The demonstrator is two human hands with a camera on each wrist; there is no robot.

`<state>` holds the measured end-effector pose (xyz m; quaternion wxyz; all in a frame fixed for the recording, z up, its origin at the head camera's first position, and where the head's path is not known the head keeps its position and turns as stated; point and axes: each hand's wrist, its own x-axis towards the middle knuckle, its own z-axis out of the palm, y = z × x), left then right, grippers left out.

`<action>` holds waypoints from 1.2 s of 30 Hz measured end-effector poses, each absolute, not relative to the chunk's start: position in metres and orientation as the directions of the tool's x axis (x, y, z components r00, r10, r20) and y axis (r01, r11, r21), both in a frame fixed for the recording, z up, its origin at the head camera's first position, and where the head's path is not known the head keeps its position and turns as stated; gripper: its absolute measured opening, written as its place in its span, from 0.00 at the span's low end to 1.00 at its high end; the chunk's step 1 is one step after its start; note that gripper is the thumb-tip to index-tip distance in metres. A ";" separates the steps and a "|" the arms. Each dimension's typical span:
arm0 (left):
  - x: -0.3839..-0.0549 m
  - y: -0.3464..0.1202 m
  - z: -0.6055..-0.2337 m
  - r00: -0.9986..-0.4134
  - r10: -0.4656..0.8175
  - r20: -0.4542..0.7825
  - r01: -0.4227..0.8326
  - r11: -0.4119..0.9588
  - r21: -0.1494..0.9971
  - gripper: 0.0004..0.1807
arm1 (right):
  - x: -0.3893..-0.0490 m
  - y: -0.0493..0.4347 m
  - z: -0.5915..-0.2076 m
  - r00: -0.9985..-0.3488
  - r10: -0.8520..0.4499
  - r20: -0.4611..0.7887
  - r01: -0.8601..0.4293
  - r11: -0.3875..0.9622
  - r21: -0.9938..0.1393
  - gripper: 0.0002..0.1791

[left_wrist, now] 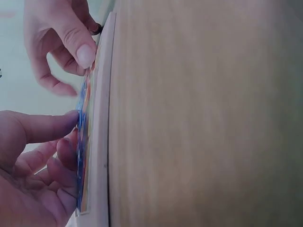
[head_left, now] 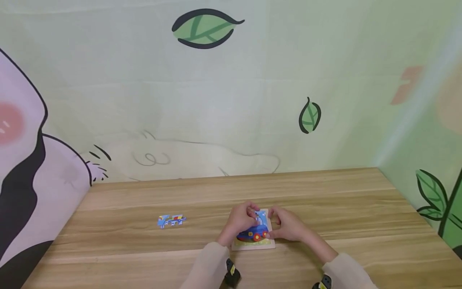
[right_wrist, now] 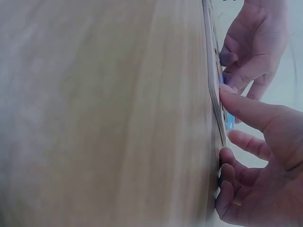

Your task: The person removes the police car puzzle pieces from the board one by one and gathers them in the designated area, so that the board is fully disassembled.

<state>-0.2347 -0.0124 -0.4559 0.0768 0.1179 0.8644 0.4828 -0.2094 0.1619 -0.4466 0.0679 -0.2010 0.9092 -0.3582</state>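
Note:
A jigsaw puzzle (head_left: 254, 233) with a blue vehicle on red wheels lies flat in a pale-framed tray (head_left: 256, 247) on the table. Over its upper left part is my left hand (head_left: 240, 218), its thumb and loosely bent fingers touching the picture. My right hand (head_left: 290, 225) holds the tray's right side, thumb on the face and bent fingers along the outer edge. The left wrist view shows the left thumb (left_wrist: 52, 126) against the blue surface. In the right wrist view, the right thumb (right_wrist: 251, 109) rests on the tray edge. The hands cover part of the picture.
Left of the tray, a small group of joined puzzle pieces (head_left: 171, 220) lies on the wooden table (head_left: 137, 245). A wall covering (head_left: 252, 100) with printed leaves rises behind the table's back edge. Another printed wall stands at the right.

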 end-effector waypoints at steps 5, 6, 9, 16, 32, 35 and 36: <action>-0.236 -0.015 -0.456 -0.961 0.273 -0.041 0.090 0.449 0.889 0.17 | -0.211 0.163 -0.449 -0.888 -0.457 0.053 -0.376 0.654 -0.656 0.19; -0.236 -0.015 -0.456 -0.963 0.267 -0.044 0.082 0.443 0.893 0.16 | -0.211 0.163 -0.449 -0.884 -0.464 0.057 -0.383 0.651 -0.655 0.18; -0.236 -0.014 -0.457 -0.967 0.250 -0.049 0.066 0.433 0.899 0.15 | -0.211 0.164 -0.449 -0.878 -0.474 0.066 -0.397 0.644 -0.654 0.17; -0.238 -0.016 -0.454 -0.961 0.252 -0.113 0.011 0.444 0.896 0.17 | -0.211 0.164 -0.448 -0.882 -0.468 0.054 -0.383 0.645 -0.661 0.16; -0.235 -0.016 -0.453 -0.939 0.342 -0.046 0.148 0.522 0.840 0.16 | -0.211 0.164 -0.447 -0.885 -0.463 0.050 -0.376 0.647 -0.664 0.15; -0.235 -0.017 -0.453 -0.931 0.364 -0.040 0.164 0.511 0.844 0.15 | -0.210 0.163 -0.446 -0.889 -0.456 0.049 -0.369 0.648 -0.667 0.15; -0.235 -0.018 -0.453 -0.928 0.371 -0.031 0.173 0.505 0.846 0.15 | -0.210 0.163 -0.446 -0.890 -0.454 0.050 -0.368 0.649 -0.666 0.15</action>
